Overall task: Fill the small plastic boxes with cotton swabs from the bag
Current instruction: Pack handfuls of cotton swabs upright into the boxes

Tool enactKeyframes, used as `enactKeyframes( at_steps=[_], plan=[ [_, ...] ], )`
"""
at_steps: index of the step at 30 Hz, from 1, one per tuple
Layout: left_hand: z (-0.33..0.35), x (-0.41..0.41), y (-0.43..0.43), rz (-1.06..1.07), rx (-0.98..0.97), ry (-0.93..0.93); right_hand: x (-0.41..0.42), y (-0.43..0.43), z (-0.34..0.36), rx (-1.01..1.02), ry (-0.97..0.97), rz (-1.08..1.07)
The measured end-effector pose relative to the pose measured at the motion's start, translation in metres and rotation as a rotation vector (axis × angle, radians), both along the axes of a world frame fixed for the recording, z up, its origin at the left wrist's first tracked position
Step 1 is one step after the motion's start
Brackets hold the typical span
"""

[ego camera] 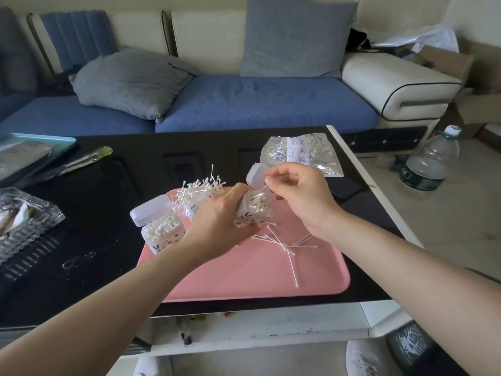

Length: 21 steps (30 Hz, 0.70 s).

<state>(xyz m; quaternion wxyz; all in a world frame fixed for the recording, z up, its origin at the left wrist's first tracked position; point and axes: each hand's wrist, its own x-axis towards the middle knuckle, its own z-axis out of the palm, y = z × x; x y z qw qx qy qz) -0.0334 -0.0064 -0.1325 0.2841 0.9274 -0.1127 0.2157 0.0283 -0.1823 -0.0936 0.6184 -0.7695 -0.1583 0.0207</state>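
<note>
Cotton swab (pixel 261 189) pinched between fingertips of the right hand (pixel 301 196) should slide in parallel to its neighbours while the left hand (pixel 217 221), fingers curled, steadies the tilted plastic box (pixel 254 210) at the pink tray's (pixel 244 280) twelve o'clock.

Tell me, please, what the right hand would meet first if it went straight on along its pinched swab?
The right hand would probably meet the packed swabs in the open box the left hand holds tilted; depth is unclear.

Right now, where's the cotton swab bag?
Head view: the bag lies on the black table, right of centre, just beyond the right hand and pink tray.
</note>
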Motion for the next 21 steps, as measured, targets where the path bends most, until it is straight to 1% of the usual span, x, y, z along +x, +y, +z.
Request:
enactKeyframes(
  at_steps=[2,4,6,8,10,13,15,17,19,20,21],
  plan=[
    [0.0,0.0,-0.001,-0.013,0.017,-0.005,0.0,0.0,-0.001,0.049,0.034,-0.029],
    [-0.001,0.001,0.0,0.003,0.013,0.011,-0.002,0.0,-0.001,0.068,0.028,-0.036],
    [-0.001,0.001,0.001,0.046,-0.007,0.043,-0.005,0.0,0.001,0.074,-0.019,-0.03],
    [0.0,0.002,0.001,0.095,-0.037,0.082,-0.01,0.001,0.002,0.05,-0.125,-0.014],
    [0.004,0.002,0.0,0.147,-0.089,0.128,-0.015,0.003,-0.001,-0.038,-0.261,0.05],
    [0.007,0.004,0.0,0.198,-0.154,0.159,-0.026,0.007,-0.011,-0.263,-0.36,0.264],
    [0.005,0.004,0.002,0.214,-0.168,0.179,-0.03,0.011,-0.02,-0.375,-0.456,0.358],
    [0.004,0.003,0.005,0.22,-0.165,0.193,-0.027,0.011,-0.025,-0.487,-0.531,0.355],
    [0.003,0.003,0.007,0.215,-0.166,0.194,-0.023,0.008,-0.022,-0.614,-0.557,0.323],
    [0.003,0.002,0.007,0.21,-0.167,0.195,-0.023,0.007,-0.021,-0.63,-0.544,0.325],
    [0.003,0.002,0.008,0.204,-0.168,0.195,-0.023,0.006,-0.019,-0.596,-0.511,0.335]
  ],
)
